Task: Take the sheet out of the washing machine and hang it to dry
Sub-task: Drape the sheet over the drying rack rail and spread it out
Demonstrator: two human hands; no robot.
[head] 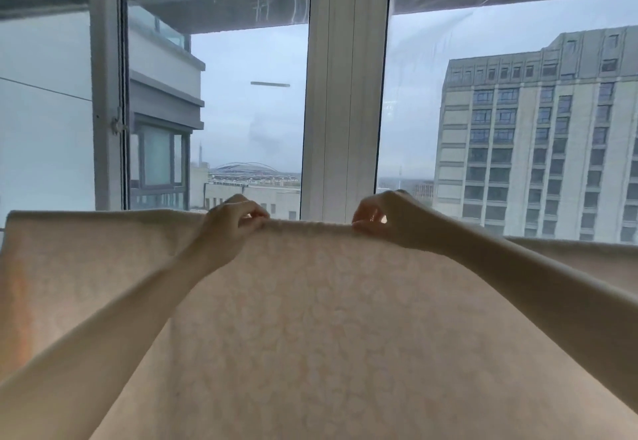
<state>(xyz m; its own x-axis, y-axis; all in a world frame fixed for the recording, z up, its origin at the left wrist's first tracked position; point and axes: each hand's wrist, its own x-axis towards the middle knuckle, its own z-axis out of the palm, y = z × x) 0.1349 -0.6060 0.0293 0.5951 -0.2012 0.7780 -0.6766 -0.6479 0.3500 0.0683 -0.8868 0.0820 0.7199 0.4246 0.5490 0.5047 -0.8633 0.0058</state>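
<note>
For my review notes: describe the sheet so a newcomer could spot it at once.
Below the tall windows, a broad cloth spans the lower frame. That is the sheet, its top edge pinched by the left hand and right hand. It alone is pale peach with a faint mottled pattern.

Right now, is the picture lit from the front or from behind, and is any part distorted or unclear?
Head view: backlit by the bright window, so the left hand, the right hand and the sheet look dim and soft; wide-angle bending curves the window frame; streaky reflections mark the upper glass.
</note>
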